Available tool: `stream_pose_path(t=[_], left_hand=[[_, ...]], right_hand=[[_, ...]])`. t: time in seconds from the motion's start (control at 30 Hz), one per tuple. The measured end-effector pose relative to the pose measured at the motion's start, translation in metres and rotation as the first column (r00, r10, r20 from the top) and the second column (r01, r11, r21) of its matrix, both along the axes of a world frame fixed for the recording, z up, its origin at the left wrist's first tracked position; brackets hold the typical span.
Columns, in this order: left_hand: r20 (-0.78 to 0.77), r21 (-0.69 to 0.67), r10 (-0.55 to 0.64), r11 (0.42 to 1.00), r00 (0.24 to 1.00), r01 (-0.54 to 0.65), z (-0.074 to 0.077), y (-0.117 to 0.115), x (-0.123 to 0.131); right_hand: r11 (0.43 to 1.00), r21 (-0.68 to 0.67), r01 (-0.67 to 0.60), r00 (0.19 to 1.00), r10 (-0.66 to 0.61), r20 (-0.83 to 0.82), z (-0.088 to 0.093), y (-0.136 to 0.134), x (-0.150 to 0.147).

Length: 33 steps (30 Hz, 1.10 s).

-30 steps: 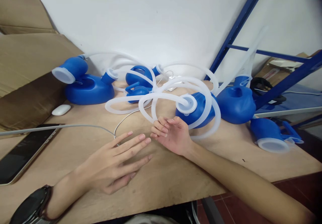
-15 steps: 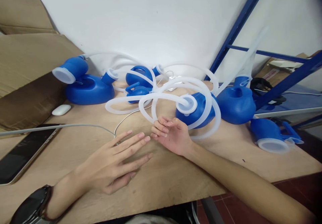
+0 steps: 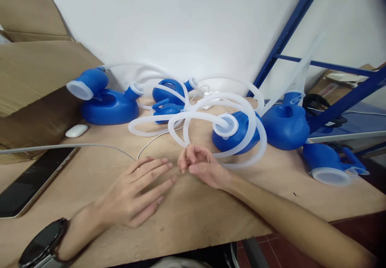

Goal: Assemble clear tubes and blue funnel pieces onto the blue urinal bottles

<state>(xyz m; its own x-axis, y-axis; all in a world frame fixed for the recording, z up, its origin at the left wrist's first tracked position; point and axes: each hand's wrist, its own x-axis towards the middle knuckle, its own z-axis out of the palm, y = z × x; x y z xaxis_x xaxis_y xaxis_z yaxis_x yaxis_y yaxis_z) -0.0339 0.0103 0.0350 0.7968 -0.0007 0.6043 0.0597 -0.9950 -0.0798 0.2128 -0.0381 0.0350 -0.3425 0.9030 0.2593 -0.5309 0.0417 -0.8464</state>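
Note:
My left hand (image 3: 137, 193) lies palm down on the wooden table (image 3: 196, 215) with its fingers stretched out and holds nothing; a dark watch (image 3: 42, 246) is on that wrist. My right hand (image 3: 200, 165) rests just right of it, fingers curled inward into a loose fist, with nothing visible inside. Its knuckles sit close under a loop of translucent corrugated hose (image 3: 181, 133), whether touching I cannot tell. Behind the hose lies a blue plastic bottle with a white rim (image 3: 233, 133).
Several more blue bottles (image 3: 104, 105) (image 3: 285, 125) (image 3: 327, 163) and tangled hoses crowd the table's back. A white mouse (image 3: 76, 130), a laptop (image 3: 27, 183) and a grey cable (image 3: 75, 146) lie at left. Cardboard (image 3: 36, 79) stands far left, a blue metal rack (image 3: 340, 99) at right.
My right hand has curled from half-open, palm up, into a loose fist. My left hand has drawn back slightly toward me. The view has shifted a little.

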Motion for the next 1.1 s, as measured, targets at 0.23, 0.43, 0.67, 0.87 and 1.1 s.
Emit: stream_pose_path(t=[0.23, 0.43, 0.67, 0.87, 1.1], left_hand=[[0.156, -0.623, 0.177, 0.781, 0.972, -0.043, 0.005, -0.002, 0.005], [0.159, -0.849, 0.21, 0.528, 0.965, 0.025, 0.01, -0.002, 0.001], [0.089, -0.978, 0.153, -0.175, 0.984, 0.115, 0.012, 0.002, 0.004], [0.028, -0.823, 0.175, -0.555, 0.984, 0.122, 0.015, 0.003, 0.008], [-0.036, -0.768, 0.194, -0.633, 0.98, 0.097, 0.014, 0.006, 0.008]], right_hand=[[0.311, 0.881, -0.357, 0.581, -0.665, 0.47, -0.011, -0.008, -0.004], [-0.068, 0.794, -0.604, 0.284, -0.949, 0.134, -0.006, -0.001, 0.007], [-0.14, 0.745, -0.652, 0.281, -0.957, 0.067, -0.002, 0.005, 0.018], [-0.12, 0.734, -0.668, 0.262, -0.962, 0.081, -0.001, 0.003, 0.013], [-0.115, 0.725, -0.679, 0.272, -0.957, 0.103, 0.0, 0.003, 0.013]])
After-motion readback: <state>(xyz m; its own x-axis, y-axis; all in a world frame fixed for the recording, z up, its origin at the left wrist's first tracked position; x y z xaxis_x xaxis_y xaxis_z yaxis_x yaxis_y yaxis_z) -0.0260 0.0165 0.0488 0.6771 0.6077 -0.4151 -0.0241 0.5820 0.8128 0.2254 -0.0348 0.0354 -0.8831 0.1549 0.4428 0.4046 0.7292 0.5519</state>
